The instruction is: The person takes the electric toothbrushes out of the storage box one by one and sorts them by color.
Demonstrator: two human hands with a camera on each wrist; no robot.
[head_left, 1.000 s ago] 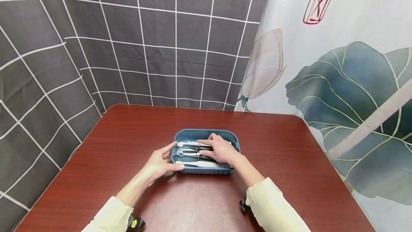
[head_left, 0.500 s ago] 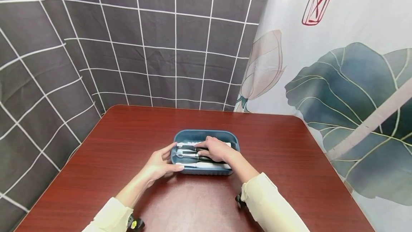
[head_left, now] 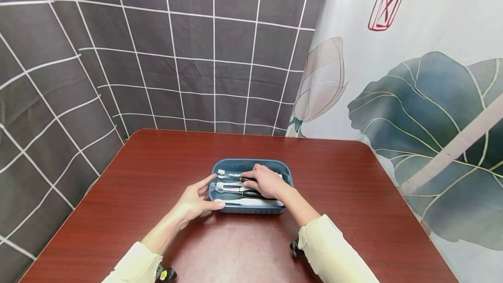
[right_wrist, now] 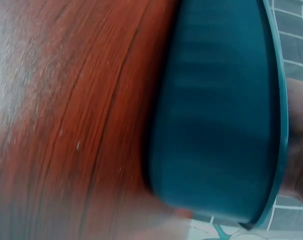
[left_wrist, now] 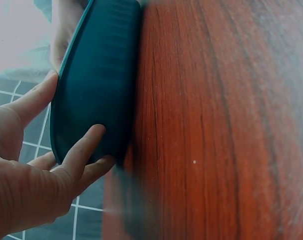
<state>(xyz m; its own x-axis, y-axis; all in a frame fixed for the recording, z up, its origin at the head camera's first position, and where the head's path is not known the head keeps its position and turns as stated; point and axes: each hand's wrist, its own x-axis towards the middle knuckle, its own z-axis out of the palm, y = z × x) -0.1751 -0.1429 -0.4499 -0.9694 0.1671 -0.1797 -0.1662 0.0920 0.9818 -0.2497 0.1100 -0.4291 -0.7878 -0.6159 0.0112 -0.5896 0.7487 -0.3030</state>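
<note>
A blue rectangular basin [head_left: 247, 209] sits on the table, holding several toothbrushes laid lengthwise. My left hand [head_left: 193, 200] grips its left end, thumb at the front corner and fingers at the back. In the left wrist view the fingers [left_wrist: 81, 152] spread over the outer wall. Inside the basin, my right hand [head_left: 268, 182] pinches a black toothbrush [head_left: 232, 175] by its handle, the brush head slanting up toward the back left. Nearer the front lie a dark-handled toothbrush [head_left: 251, 194] and a white toothbrush [head_left: 251, 202]. The palm hides part of the handles.
The reddish-brown wooden table [head_left: 165, 156] extends around the basin on all sides. A dark gridded curtain [head_left: 196, 73] hangs behind and to the left, and a pale flowered curtain [head_left: 424, 112] hangs to the right.
The right-hand fingers have closed on the black toothbrush, and its head has tilted up and back from the row. The left hand and basin stay in place.
</note>
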